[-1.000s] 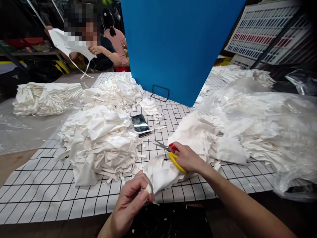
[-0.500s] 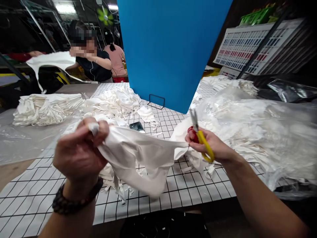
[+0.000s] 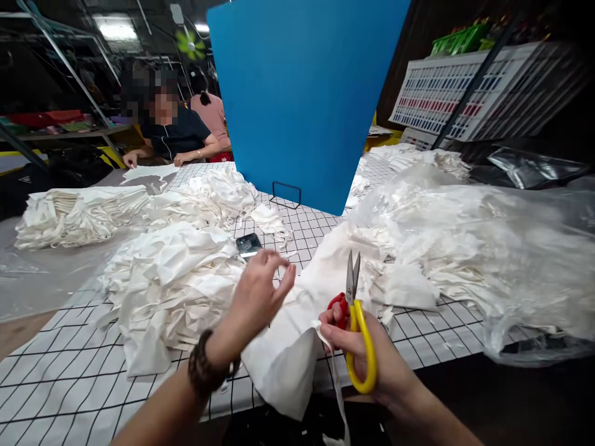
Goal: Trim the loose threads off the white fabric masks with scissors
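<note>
Scissors with one yellow and one red handle (image 3: 365, 353) are in my right hand (image 3: 372, 347), blades pointing up and slightly apart. The thumb and fingers of that hand also pinch a narrow white strip (image 3: 338, 390) that hangs down. Beside it, a white fabric piece (image 3: 283, 365) lies over the table's near edge. Above this fabric is my left hand (image 3: 263, 288), its thumb and fingers apart and nothing visible between them. To its left rises a loose heap of white fabric pieces (image 3: 171, 266). More white fabric (image 3: 344, 254) lies beyond my right hand.
A blue board (image 3: 302, 105) stands on the grid-patterned table (image 3: 60, 365), near a black wire stand (image 3: 286, 193). A phone (image 3: 248, 244) lies mid-table. Clear plastic (image 3: 525, 248) covers fabric at right; stacked fabric (image 3: 83, 210) is at left. A co-worker (image 3: 179, 133) sits across.
My left hand has let go of the stretched white fabric and moved right, uncovering the left heap. My right hand has come lower and nearer. The co-worker's raised fabric is now on the table.
</note>
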`<state>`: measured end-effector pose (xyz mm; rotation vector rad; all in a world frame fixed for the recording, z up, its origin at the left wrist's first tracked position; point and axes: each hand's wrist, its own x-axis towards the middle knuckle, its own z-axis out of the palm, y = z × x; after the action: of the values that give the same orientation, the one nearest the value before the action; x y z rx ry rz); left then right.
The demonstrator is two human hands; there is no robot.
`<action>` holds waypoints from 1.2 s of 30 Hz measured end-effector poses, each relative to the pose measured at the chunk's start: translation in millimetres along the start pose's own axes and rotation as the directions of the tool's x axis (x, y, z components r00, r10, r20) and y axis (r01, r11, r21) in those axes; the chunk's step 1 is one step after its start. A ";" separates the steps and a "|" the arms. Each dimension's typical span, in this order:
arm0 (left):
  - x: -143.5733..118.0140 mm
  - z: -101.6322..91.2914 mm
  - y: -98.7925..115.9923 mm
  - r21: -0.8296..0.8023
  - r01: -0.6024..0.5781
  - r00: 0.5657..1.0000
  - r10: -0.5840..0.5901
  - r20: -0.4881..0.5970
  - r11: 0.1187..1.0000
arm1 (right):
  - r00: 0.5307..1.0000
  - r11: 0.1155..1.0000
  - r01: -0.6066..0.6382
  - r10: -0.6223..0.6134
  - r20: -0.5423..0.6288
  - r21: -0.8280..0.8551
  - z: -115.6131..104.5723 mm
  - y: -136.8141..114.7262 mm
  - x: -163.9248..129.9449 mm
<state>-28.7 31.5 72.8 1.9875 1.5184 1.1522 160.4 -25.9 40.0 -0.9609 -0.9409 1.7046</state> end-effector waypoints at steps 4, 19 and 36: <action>-76.8 15.3 4.2 -0.256 0.450 0.830 -0.296 0.472 0.856 | 0.982 0.999 0.033 -0.033 -0.187 -0.005 5.3 25.3 2.4; -103.2 50.2 -4.5 -0.659 0.686 0.696 -0.539 0.473 0.308 | 0.967 0.935 0.134 -0.197 -0.165 -0.327 -1.1 56.9 -3.2; -111.3 48.5 -5.3 -0.695 0.714 0.634 -0.500 0.590 0.086 | 0.975 0.770 0.196 -0.085 0.207 -0.608 -9.0 29.6 24.8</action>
<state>-2.3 -61.3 -1.1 0.5051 0.9880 0.9574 151.9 -8.9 5.2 -1.1373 -1.7218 1.3660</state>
